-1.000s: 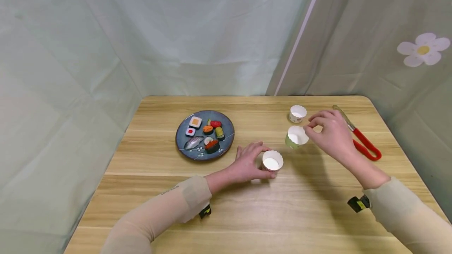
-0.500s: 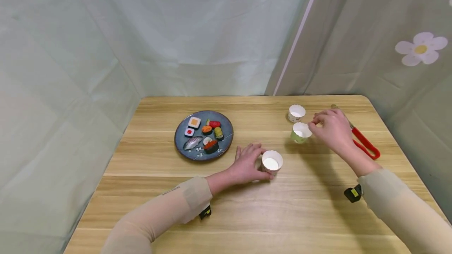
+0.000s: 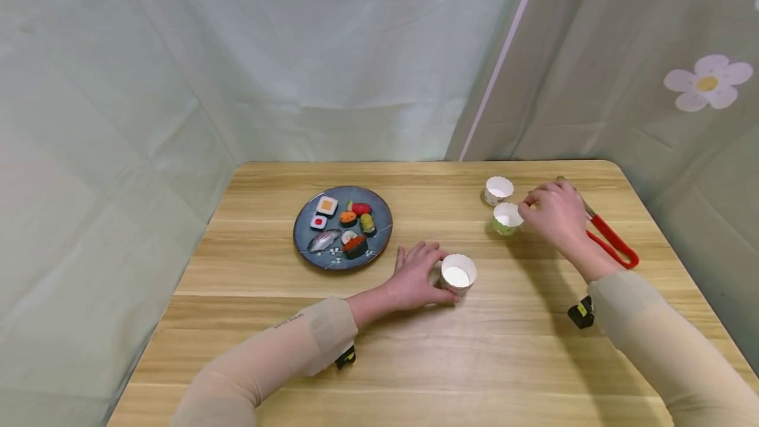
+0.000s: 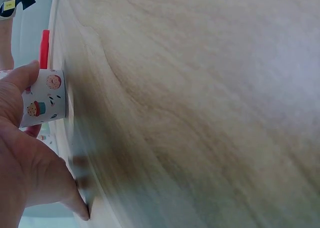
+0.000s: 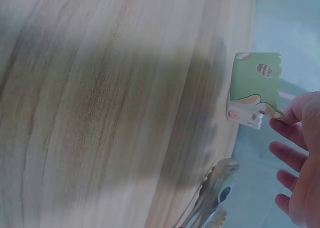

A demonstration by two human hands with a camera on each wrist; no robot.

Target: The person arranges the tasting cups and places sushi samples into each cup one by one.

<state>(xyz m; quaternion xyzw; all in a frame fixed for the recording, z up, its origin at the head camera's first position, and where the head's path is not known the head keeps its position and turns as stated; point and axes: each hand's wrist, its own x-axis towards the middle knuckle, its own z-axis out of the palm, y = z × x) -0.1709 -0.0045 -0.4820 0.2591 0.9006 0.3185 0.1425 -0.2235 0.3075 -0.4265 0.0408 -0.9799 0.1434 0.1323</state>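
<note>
In the head view my left hand [image 3: 418, 279] holds a white paper baking cup [image 3: 458, 274] near the middle of the table, thumb and forefinger on opposite sides. The left wrist view shows small cake prints on that cup's wall [image 4: 49, 100]. Farther back and to the right, my right hand [image 3: 556, 213] pinches the rim of a green paper baking cup [image 3: 505, 223]. Its printed side [image 5: 255, 80] faces the right wrist view, the other fingers spread away from it. Just behind it stands a third, white baking cup [image 3: 498, 191].
A pair of tongs with red handles [image 3: 617, 242] lies right of my right hand, its metal end partly hidden by that hand. At the left a dark blue plate [image 3: 304, 242] carries several sushi pieces [image 3: 354, 247]. Curtains hang beyond the wooden table [image 3: 415, 374].
My right hand has moved the green cup back and a little to the right, closer to the third cup. The left hand and its cup have stayed nearly still.
</note>
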